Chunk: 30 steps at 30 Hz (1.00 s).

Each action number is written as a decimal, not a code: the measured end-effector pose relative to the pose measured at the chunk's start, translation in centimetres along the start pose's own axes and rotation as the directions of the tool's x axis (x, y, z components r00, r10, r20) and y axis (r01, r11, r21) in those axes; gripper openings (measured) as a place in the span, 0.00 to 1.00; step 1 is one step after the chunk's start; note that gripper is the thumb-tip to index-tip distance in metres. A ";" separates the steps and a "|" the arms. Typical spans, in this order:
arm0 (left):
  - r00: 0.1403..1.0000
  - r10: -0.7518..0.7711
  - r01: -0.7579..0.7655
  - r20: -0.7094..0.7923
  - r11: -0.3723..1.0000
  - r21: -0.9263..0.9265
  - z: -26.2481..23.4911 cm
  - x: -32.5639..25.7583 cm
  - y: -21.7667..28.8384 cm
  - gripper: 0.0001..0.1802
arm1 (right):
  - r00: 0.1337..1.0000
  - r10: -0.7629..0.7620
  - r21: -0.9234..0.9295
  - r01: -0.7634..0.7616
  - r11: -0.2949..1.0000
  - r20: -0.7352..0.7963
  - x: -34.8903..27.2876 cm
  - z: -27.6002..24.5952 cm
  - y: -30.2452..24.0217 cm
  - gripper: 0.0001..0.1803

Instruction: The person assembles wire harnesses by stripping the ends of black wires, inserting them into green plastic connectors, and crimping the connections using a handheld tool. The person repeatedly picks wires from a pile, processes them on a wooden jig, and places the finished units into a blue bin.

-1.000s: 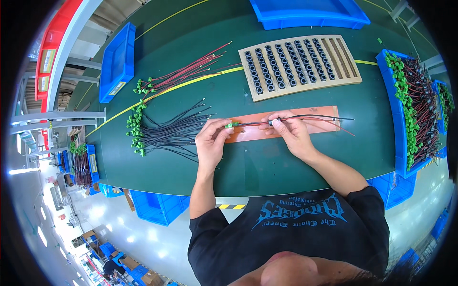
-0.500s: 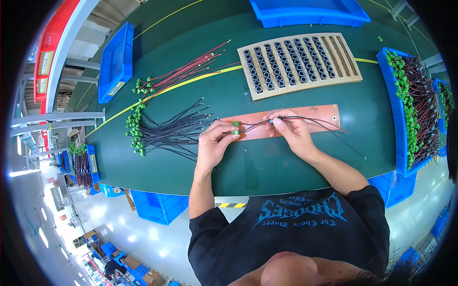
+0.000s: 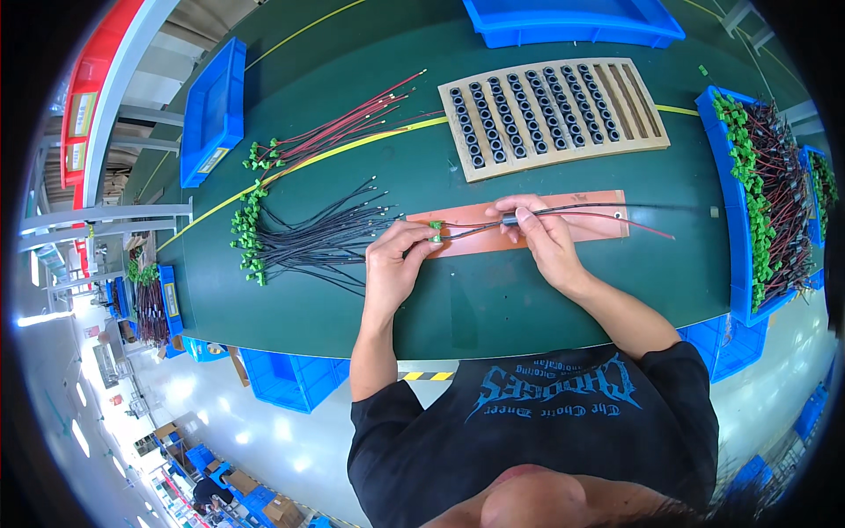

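My left hand (image 3: 393,261) pinches a small green terminal connector (image 3: 437,231) between thumb and fingers. From it a red wire (image 3: 647,227) and a black wire (image 3: 607,207) run to the right. My right hand (image 3: 549,242) grips a dark cylindrical core (image 3: 510,219) that sits around both wires, a short way from the connector. Beyond that hand the free wire ends stick out. Both hands work over a copper-coloured strip (image 3: 598,231) on the green table (image 3: 493,308). To the left lies a bundle of black wires (image 3: 326,233) with green connectors (image 3: 249,231).
A wooden tray (image 3: 528,165) holding rows of dark cores stands behind the strip. Red wires (image 3: 343,121) with green connectors lie at the far left. Blue bins stand at the left (image 3: 236,132), back (image 3: 576,37) and right (image 3: 744,264); the right one holds finished-looking wire bundles.
My right hand has shifted slightly right and turned, showing more of the core. The free wire ends now reach farther right and spread apart. My left hand keeps the connector.
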<state>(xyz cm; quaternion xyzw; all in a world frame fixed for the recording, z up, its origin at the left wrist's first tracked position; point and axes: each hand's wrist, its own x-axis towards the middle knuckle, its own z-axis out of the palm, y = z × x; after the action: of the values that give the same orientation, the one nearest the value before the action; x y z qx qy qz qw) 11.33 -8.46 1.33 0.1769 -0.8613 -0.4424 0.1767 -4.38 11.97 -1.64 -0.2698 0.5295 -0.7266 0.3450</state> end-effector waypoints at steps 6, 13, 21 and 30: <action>0.998 0.052 -0.055 0.034 0.993 0.105 0.4 0.1 0.3 0.09 | 1.000 0.001 -0.030 -0.001 1.000 -0.022 -0.3 0.7 0.4 0.16; 0.963 0.269 -0.267 0.019 0.938 0.221 0.5 1.3 1.6 0.13 | 0.999 0.052 -0.031 -0.051 0.998 0.009 -0.3 0.1 -0.7 0.19; 0.535 0.762 -0.825 0.366 0.377 0.421 2.1 3.1 7.6 0.18 | 0.997 0.084 -0.118 -0.083 0.990 0.002 -0.1 0.7 -0.9 0.21; 0.375 0.643 -0.778 0.668 -0.175 0.604 1.9 8.3 10.8 0.22 | 0.999 0.037 -0.329 -0.036 0.944 -0.004 0.4 0.5 0.9 0.19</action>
<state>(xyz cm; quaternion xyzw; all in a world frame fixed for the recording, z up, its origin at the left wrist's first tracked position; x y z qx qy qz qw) 1.60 -5.05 10.38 -0.3003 -0.8937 0.2587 0.2104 -4.07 11.22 -2.32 -0.3144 0.6478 -0.6212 0.3092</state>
